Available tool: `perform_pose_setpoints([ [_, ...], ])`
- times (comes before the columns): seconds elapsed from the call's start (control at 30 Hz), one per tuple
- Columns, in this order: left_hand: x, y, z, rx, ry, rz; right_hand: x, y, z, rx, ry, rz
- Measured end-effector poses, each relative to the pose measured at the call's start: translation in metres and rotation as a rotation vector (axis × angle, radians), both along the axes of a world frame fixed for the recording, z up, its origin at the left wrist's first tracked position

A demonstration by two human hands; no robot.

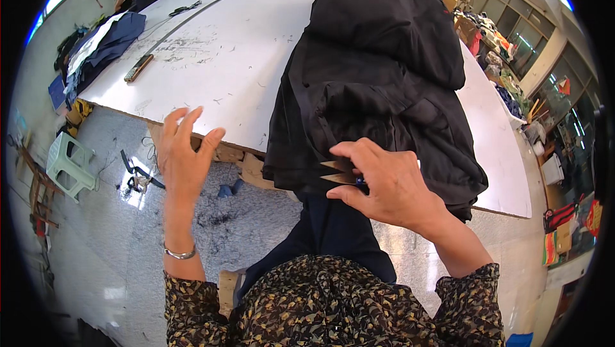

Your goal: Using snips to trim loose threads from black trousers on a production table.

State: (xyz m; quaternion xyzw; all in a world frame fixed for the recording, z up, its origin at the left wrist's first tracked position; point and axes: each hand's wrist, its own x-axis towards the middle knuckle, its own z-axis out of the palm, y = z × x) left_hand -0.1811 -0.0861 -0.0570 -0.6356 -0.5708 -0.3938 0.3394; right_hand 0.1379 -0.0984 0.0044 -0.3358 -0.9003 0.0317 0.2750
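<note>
Left hand (187, 155), fingers spread, is empty; right hand (396, 183) grips snips (344, 179) whose blades, pointing to nine o'clock, could nick black cloth (378, 58) at twelve if they slip

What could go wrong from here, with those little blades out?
The pointed, brownish metal snips in the right hand have parted blades close to the bulky pile of black fabric, so a careless cut might nick it. The raised, bare left hand could perhaps get pricked if it reached those tips. The pile also overhangs the near edge of the flat white tabletop, so a tug might drag some off.
</note>
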Motion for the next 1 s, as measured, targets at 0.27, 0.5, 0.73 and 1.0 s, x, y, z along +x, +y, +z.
perform_pose_setpoints([
  [0.27, 0.096, 0.017, 0.031, -0.903, -1.124, -0.853, 0.001, 0.003, -0.009, 0.125, -0.103, 0.000],
  [0.5, 0.122, 0.028, 0.031, -0.728, -1.738, -1.324, 0.003, 0.002, -0.008, 0.178, -0.020, 0.027],
  [0.73, 0.130, 0.029, 0.021, -0.679, -1.884, -1.461, 0.003, 0.000, -0.021, 0.255, -0.048, 0.012],
  [1.0, 0.143, 0.031, 0.014, -0.621, -2.149, -1.625, 0.007, -0.005, -0.017, 0.164, -0.068, 0.025],
])
